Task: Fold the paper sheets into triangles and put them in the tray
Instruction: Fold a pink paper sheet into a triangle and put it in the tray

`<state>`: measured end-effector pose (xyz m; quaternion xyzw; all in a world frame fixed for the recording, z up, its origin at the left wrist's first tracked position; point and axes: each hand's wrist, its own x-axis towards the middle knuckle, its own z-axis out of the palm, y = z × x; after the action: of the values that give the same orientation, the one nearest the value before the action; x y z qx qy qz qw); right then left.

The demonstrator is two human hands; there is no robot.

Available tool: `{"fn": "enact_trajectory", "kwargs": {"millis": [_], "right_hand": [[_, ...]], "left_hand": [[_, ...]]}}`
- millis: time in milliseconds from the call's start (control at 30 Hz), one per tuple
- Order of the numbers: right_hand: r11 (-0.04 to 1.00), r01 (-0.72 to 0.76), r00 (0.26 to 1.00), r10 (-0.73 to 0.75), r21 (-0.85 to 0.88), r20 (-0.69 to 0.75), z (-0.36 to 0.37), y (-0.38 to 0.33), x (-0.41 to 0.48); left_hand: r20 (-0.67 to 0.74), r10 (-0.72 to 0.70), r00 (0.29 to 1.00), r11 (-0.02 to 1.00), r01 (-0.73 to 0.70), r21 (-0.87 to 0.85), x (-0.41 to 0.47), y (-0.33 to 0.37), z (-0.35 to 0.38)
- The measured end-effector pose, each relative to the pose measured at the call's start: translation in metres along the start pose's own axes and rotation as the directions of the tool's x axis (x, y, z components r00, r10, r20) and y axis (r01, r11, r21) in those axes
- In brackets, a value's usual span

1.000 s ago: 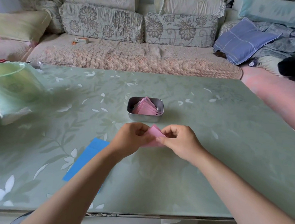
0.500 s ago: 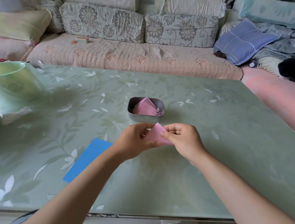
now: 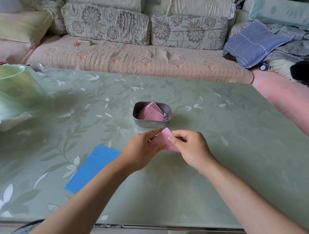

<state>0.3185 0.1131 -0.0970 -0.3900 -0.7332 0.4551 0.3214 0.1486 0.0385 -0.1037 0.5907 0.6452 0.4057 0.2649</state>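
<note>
Pink paper sheet [image 3: 164, 141] pinched between your left hand [image 3: 143, 151] and right hand [image 3: 191, 148] fingers [image 3: 171, 139], just before the metal tray [image 3: 150, 123] on the counter [image 3: 237, 138].

pink paper [image 3: 164, 141] raised, left fingers [image 3: 155, 132] straighter

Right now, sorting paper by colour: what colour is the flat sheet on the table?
The sheet is blue; head view shows it.

1. Tray [image 3: 150, 123]: smooth metal with a dull satin sheen.
2. Pink paper [image 3: 164, 137]: thin, matt and smooth. The folded triangles [image 3: 152, 112] look the same.
3. Blue sheet [image 3: 93, 169]: matt, smooth paper.
4. Desk [image 3: 220, 137]: glossy, smooth top with a leaf pattern, reflecting light.
5. Sofa cover [image 3: 135, 57]: rough, quilted cloth.
6. Bag [image 3: 13, 93]: thin, translucent, crinkled plastic.
</note>
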Motion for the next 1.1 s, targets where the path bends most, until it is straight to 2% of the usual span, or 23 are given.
{"fn": "enact_trajectory", "kwargs": {"millis": [133, 333, 500, 667, 800, 900, 1100], "right_hand": [[0.999, 0.028, 1.0, -0.029, -0.038, -0.012, 0.0, 0.003, 0.001], [0.986, 0.063, 0.998, -0.065, -0.153, -0.014, 0.002, 0.005, -0.001], [0.99, 0.073, 0.996, -0.079, -0.124, -0.037, 0.007, 0.0, -0.004], [0.996, 0.056, 0.993, -0.064, -0.074, -0.102, 0.008, -0.006, -0.002], [0.999, 0.037, 0.99, -0.041, -0.029, -0.137, 0.008, -0.007, 0.0], [0.999, 0.013, 0.992, -0.019, -0.046, -0.124, 0.008, -0.008, -0.001], [0.992, 0.005, 0.988, -0.024, -0.124, -0.151, 0.013, -0.008, -0.007]], "left_hand": [[-0.092, 0.007, 0.996, 1.0, -0.004, 0.031, -0.001, 0.001, 0.006], [-0.134, 0.031, 0.991, 0.998, -0.022, 0.066, -0.002, 0.002, 0.01], [-0.178, 0.049, 0.983, 0.999, -0.051, -0.006, -0.005, 0.002, 0.014], [-0.135, 0.009, 0.991, 0.983, -0.034, -0.18, -0.004, 0.004, 0.015], [-0.164, -0.079, 0.983, 0.944, 0.02, -0.33, -0.002, 0.006, 0.014], [-0.183, -0.096, 0.978, 0.928, 0.021, -0.373, -0.004, 0.007, 0.013], [-0.121, -0.036, 0.992, 0.975, 0.008, -0.224, -0.005, 0.004, 0.022]]}}
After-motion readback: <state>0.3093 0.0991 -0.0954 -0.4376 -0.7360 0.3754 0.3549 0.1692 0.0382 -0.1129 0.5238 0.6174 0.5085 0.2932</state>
